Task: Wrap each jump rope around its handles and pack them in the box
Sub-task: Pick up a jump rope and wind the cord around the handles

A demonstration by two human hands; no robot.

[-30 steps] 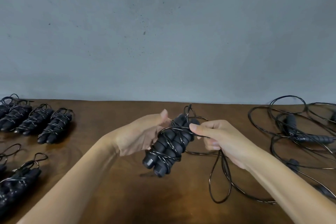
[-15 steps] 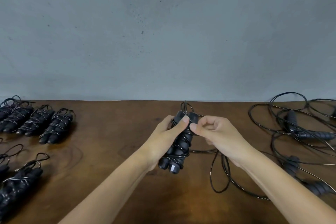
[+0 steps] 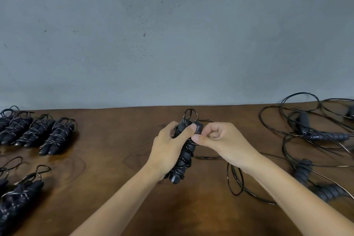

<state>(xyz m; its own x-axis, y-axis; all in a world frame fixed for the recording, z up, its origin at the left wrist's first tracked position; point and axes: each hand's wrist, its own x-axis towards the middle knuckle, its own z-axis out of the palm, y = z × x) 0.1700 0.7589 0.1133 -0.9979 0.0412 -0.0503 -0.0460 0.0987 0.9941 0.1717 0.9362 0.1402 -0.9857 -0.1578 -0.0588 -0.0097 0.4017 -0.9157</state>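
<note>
Black handles (image 3: 184, 151) — gripped in left hand (image 3: 168, 151) | right hand (image 3: 220, 143) pinches cord (image 3: 236, 182)

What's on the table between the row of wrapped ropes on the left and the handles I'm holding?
Nothing: in the head view that stretch of table is bare wood between the wrapped ropes and the handles gripped by the left hand.

I count about six wrapped jump ropes (image 3: 57, 136), one half-wrapped rope (image 3: 184, 151), and some loose ropes (image 3: 314, 134), number unclear.
</note>
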